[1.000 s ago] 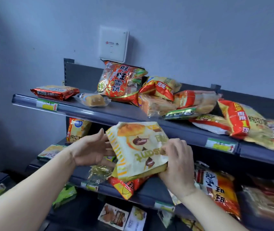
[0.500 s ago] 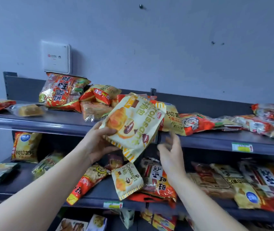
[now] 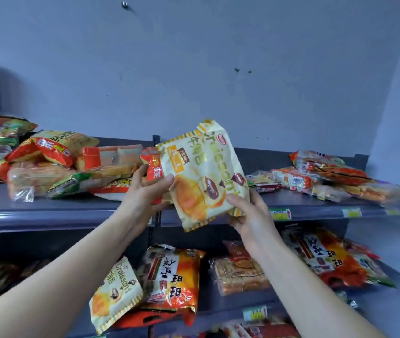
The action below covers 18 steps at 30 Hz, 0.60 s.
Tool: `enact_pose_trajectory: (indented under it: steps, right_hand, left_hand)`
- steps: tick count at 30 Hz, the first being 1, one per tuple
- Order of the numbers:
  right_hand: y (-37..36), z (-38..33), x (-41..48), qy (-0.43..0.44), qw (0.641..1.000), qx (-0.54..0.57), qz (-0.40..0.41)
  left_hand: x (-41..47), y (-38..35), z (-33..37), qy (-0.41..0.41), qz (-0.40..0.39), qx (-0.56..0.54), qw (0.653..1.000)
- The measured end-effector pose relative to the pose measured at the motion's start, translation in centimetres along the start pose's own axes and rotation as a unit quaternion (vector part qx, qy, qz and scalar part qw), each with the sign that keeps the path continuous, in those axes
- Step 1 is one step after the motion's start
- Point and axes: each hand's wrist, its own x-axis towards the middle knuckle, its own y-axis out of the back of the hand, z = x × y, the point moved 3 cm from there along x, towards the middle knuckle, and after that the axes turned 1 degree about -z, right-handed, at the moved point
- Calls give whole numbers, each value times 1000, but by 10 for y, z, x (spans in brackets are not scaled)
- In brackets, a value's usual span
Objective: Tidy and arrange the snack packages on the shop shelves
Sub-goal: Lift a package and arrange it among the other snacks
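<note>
Right hand (image 3: 250,213) is regripping the croissant bag (image 3: 201,174), now raised before the top shelf (image 3: 72,211).
Left hand (image 3: 143,193) is also pinching its edge. Aim for standing it squarely upright, clear of the heaped packets (image 3: 72,167).

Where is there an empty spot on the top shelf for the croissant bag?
Bare spots on the top shelf: the front strip before the bread packs, and right of the right hand holding the croissant bag, before the red packs. Its back is crowded.
</note>
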Motion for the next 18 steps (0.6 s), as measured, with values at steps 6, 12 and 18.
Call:
enact_pose_trajectory:
  steps: [6,12,18]
  right_hand:
    - [56,-33,65,37,998,39,39]
    - [100,-57,125,76,994,11,75]
    - [133,-70,152,59,989,-133,35]
  left_hand:
    - [58,-58,-7,26,-78,126,989]
    - [119,-112,-36,21,5,24,999]
    - [154,-164,-68,23,3,-21,1000]
